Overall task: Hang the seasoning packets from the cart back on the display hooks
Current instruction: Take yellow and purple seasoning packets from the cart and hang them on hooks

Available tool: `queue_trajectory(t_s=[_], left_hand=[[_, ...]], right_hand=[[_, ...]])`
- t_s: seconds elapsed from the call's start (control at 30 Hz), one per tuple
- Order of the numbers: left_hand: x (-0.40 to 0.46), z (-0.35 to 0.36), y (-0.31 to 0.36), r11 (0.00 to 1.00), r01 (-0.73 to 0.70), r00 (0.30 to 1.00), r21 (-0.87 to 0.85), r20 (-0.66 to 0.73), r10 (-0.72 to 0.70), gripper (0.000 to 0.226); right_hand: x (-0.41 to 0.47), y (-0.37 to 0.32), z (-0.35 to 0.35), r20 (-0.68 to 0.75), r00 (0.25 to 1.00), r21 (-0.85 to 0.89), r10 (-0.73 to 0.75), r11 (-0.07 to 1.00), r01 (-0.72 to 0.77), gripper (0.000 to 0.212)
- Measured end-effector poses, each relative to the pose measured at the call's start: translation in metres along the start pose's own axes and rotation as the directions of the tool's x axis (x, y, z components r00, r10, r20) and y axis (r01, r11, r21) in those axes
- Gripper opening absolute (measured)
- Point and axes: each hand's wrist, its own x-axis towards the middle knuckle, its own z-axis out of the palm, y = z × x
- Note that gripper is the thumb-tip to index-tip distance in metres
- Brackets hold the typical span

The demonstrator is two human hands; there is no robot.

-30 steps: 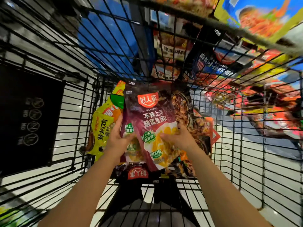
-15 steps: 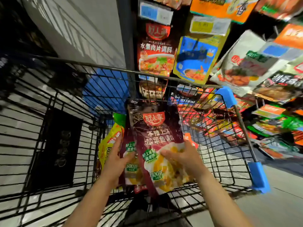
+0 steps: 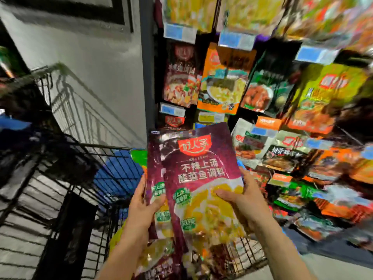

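Packets of purple seasoning, two at least and overlapped, are held upright between the cart and the display wall. The rear packet is gripped by the left hand, thumb laid across its front and fingers curled behind. The front packet is pinched by the right hand, thumb on its face, fingers hidden behind. Nothing held is yet hung; the top edges are raised toward the hanging packets, but no bare hook can be made out through the blur. More packets are seen low in the cart, so most of the work is judged to remain.
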Motion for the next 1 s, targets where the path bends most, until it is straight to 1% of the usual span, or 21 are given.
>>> queue_trajectory(t_s=[0.07,0.13,0.2,0.3,0.4,0.5,0.63,0.73,0.87,1.0], left_hand=[[0.006,0.012,0.021,0.997,-0.067,0.998,-0.028,-0.013,0.067,0.077],[0.013,0.023,0.043,0.990,-0.131,0.991,-0.059,-0.034,0.129,0.079],[0.020,0.032,0.067,0.977,-0.186,0.982,-0.102,-0.048,0.182,0.079],[0.030,0.045,0.105,0.950,-0.254,0.967,-0.183,-0.079,0.244,0.078],[0.041,0.055,0.139,0.920,-0.290,0.957,-0.263,-0.061,0.284,0.074],[0.051,0.057,0.167,0.886,-0.366,0.929,-0.284,-0.068,0.362,0.075],[0.064,0.061,0.200,0.839,-0.443,0.896,-0.318,-0.132,0.423,0.086],[0.081,0.064,0.218,0.818,-0.473,0.881,-0.328,-0.154,0.447,0.086],[0.101,0.073,0.232,0.813,-0.503,0.864,-0.294,-0.177,0.471,0.082],[0.113,0.076,0.234,0.811,-0.502,0.865,-0.300,-0.198,0.462,0.084]], right_hand=[[0.006,-0.022,-0.004,-0.031,0.994,-0.024,-0.107,0.994,0.106,0.076],[0.014,-0.050,-0.003,-0.052,0.979,0.011,-0.197,0.980,0.198,0.067],[0.027,-0.074,-0.002,-0.076,0.967,0.028,-0.244,0.969,0.247,0.063],[0.050,-0.114,-0.003,-0.146,0.945,0.137,-0.291,0.941,0.311,0.060],[0.077,-0.163,-0.003,-0.174,0.904,0.124,-0.390,0.902,0.413,0.058],[0.112,-0.213,0.003,-0.159,0.870,0.089,-0.466,0.871,0.483,0.057],[0.158,-0.274,0.015,-0.135,0.871,0.172,-0.472,0.855,0.490,0.062],[0.188,-0.322,0.026,-0.124,0.874,0.225,-0.470,0.844,0.486,0.065],[0.220,-0.374,0.043,-0.084,0.872,0.238,-0.482,0.840,0.488,0.061],[0.239,-0.402,0.053,-0.069,0.865,0.216,-0.497,0.839,0.499,0.059]])
